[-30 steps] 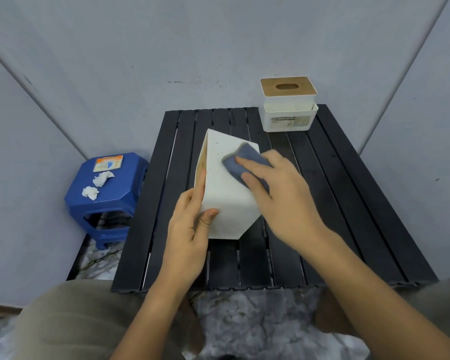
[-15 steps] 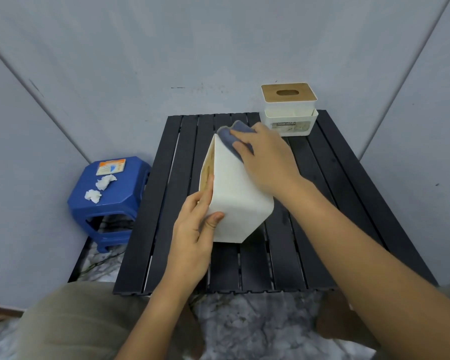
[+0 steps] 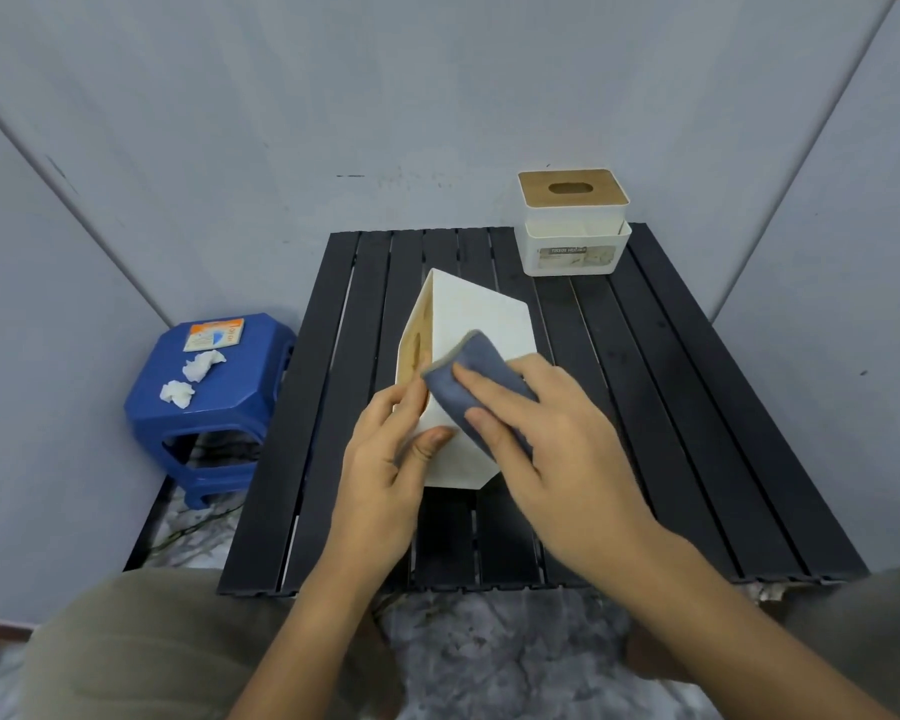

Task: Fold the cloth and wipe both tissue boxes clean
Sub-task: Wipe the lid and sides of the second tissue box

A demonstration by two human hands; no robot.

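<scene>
A white tissue box [image 3: 481, 324] lies tipped on its side in the middle of the black slatted table [image 3: 671, 407], its wooden lid facing left. My left hand [image 3: 385, 465] grips its near left edge, thumb on the white face. My right hand [image 3: 546, 433] presses a folded blue-grey cloth [image 3: 455, 387] against the box's near upper face, fingers curled over the cloth. A second white tissue box [image 3: 572, 223] with a wooden lid stands upright at the table's far right edge.
A blue plastic stool [image 3: 214, 407] stands left of the table with crumpled tissues [image 3: 193, 376] and a small card on top. Grey walls close in behind and on both sides. My knees are at the table's near edge.
My right hand slid the cloth from the box's far top edge back toward me, down to the near left part of the face. The left hand kept its grip.
</scene>
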